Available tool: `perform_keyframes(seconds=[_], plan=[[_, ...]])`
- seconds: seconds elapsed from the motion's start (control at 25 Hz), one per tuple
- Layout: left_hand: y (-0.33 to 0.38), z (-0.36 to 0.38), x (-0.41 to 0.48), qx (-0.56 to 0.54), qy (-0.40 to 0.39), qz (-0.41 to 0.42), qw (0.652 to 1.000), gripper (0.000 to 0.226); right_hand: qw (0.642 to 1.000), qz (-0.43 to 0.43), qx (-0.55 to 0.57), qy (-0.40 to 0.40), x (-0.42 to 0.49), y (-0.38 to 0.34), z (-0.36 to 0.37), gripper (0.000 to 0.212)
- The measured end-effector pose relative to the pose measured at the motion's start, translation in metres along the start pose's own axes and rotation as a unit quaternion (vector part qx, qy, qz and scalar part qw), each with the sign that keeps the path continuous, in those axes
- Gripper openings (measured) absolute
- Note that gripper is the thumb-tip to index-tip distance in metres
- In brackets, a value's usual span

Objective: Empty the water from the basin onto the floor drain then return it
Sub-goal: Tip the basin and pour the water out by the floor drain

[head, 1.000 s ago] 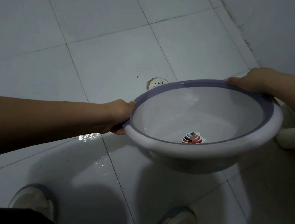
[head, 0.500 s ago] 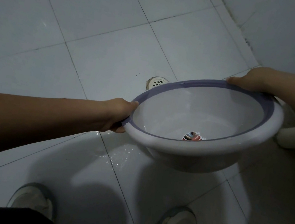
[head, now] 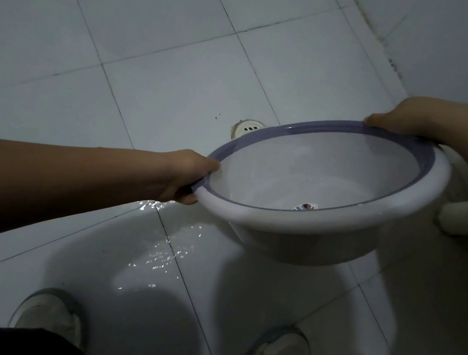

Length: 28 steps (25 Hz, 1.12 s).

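The basin (head: 332, 193), a white plastic bowl with a purple inner band, hangs in the air above the tiled floor (head: 121, 65), its far rim tipped down over the floor drain (head: 247, 128); the left hand (head: 186, 175) is closed around the near-left rim, thumb on top and fingers curled beneath; the right hand (head: 404, 116) clamps the far-right rim the same way; little or no water shows inside, so it probably weighs almost nothing now; the shell looks rigid but thin, likely to flex slightly and slick where wet; the rolled lip at opposite sides seems the surest hold; splashes glint on the tiles below.
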<state>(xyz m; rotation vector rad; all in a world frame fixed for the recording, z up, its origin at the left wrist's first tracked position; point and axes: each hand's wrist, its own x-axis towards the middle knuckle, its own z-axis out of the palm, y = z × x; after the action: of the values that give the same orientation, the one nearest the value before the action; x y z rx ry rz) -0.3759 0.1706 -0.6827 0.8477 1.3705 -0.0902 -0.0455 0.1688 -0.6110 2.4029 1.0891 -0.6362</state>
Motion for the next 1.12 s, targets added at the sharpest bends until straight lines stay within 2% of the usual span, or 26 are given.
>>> perform_keyframes(seconds=[0.44,0.84,0.92,1.12], plan=[[0.001,-0.002,0.005,0.043,-0.014,-0.013,0.999,0.020,1.000,-0.005,0.016,0.008,-0.006,-0.009,-0.008,0.060],[0.000,-0.005,0.014,0.049,-0.016,-0.026,0.998,0.019,0.997,-0.003,0.077,0.014,-0.012,-0.015,-0.014,0.051],[0.001,-0.006,0.014,0.046,-0.016,-0.028,0.998,0.019,0.994,0.002,0.111,-0.007,-0.014,-0.017,-0.016,0.052],[0.002,-0.007,0.015,0.049,-0.015,-0.031,0.998,0.019,0.979,0.009,0.197,-0.047,-0.023,-0.018,-0.024,0.031]])
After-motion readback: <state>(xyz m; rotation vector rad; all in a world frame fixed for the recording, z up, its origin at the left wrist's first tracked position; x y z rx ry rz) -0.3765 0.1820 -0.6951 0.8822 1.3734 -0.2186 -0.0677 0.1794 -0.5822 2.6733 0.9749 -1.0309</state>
